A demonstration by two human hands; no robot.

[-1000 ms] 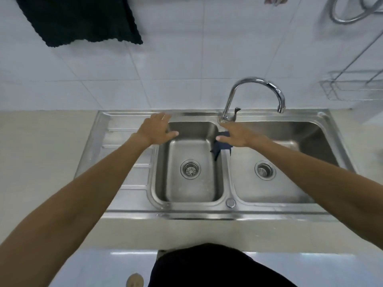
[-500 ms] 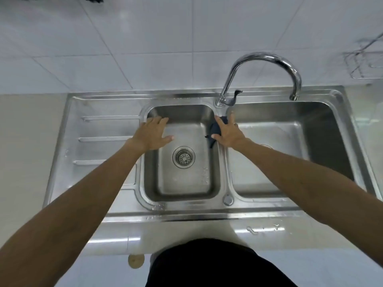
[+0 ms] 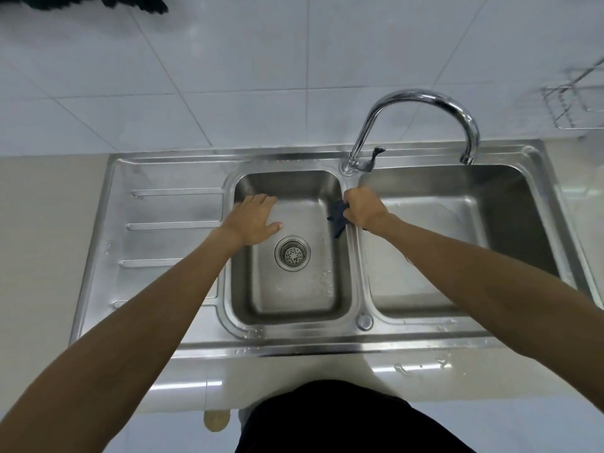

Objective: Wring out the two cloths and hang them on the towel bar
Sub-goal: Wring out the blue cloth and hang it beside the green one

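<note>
A small dark blue cloth (image 3: pixel 337 217) lies on the divider between the two basins of the steel sink (image 3: pixel 170 210), one corner drooping into the left basin. My right hand (image 3: pixel 362 207) has its fingers curled around the cloth on that divider. Over the left basin's left side, my left hand (image 3: pixel 253 220) hovers flat with fingers apart and holds nothing. A second dark cloth (image 3: pixel 98 1) hangs on the tiled wall at the top left, mostly cut off by the frame edge. The towel bar itself is out of sight.
A curved chrome tap (image 3: pixel 421 99) arches over the right basin. A wire rack (image 3: pixel 575 106) is fixed to the wall at the right. The left basin's drain strainer (image 3: pixel 292 253) sits near my left hand. Water drops lie on the counter's front edge (image 3: pixel 421 366).
The view has tilted down, so the hanging cloth slid almost out of frame. My right hand's fingers went from flat on the blue cloth to curled around it. My left hand stays over the left basin.
</note>
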